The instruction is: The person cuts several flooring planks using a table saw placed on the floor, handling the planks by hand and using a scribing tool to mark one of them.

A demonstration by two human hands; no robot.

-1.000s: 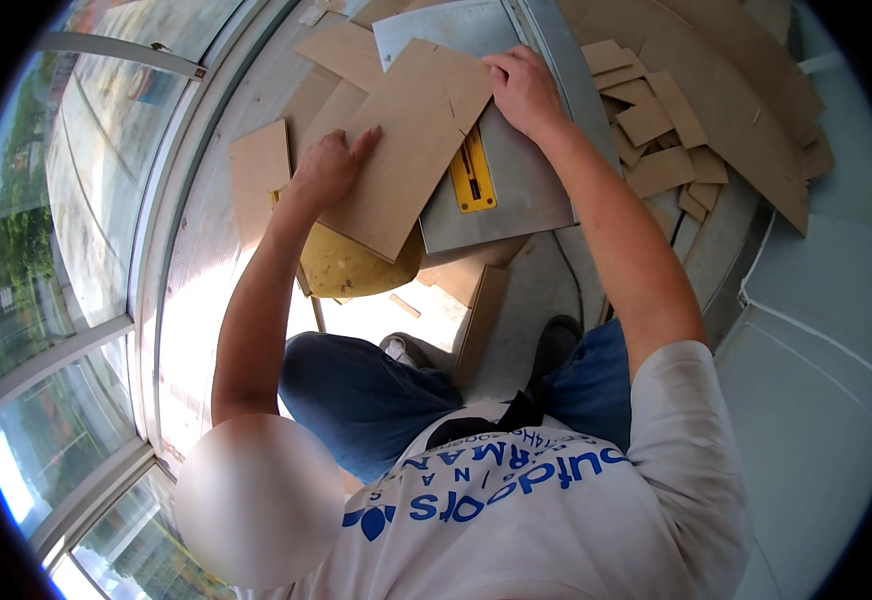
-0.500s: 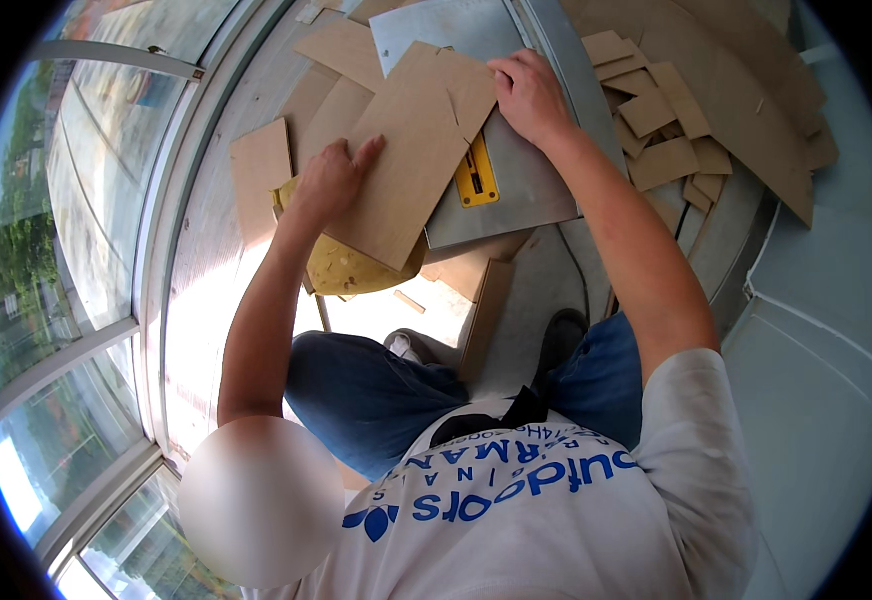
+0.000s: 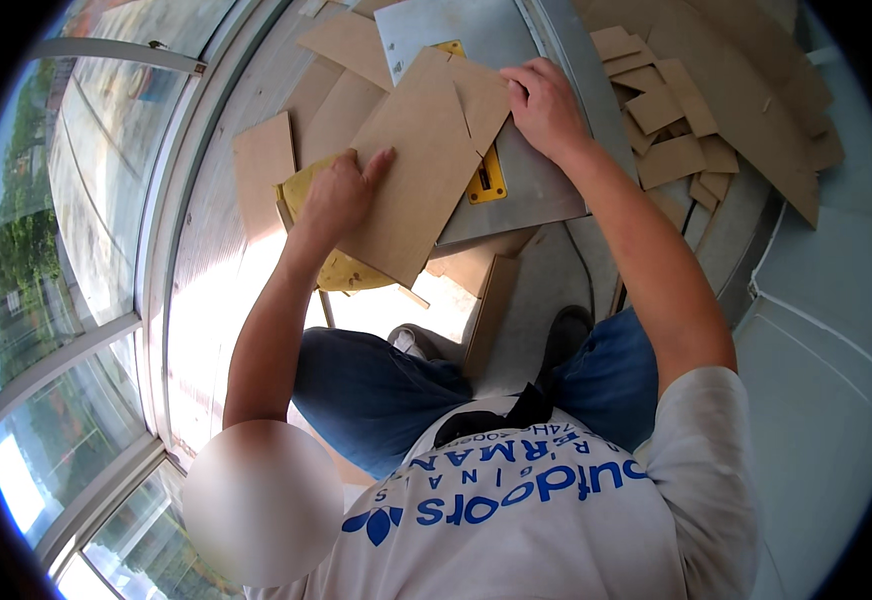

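A thin brown wooden board (image 3: 411,165) lies across the metal saw table (image 3: 541,165), its near-left end past the table's edge. One dark cut line runs through its far right part, setting off a corner piece (image 3: 481,98). My left hand (image 3: 341,195) grips the board's left edge, thumb on top and fingers hidden beneath. With bent fingers, my right hand (image 3: 546,105) holds the right corner of that piece. A yellow slotted insert (image 3: 489,178) shows beside the board; whatever blade is there is hidden.
Many offcuts (image 3: 671,105) are heaped right of the saw table, next to a large sheet (image 3: 746,110). More boards (image 3: 346,45) lie beyond and left. Below my left hand is a yellow curved object (image 3: 356,275). Windows (image 3: 76,200) line the left; a cable (image 3: 581,260) hangs near my legs.
The board has shifted slightly right, and the cut line shows longer and wider. My right hand has moved a little right with the corner; my left hand has followed.
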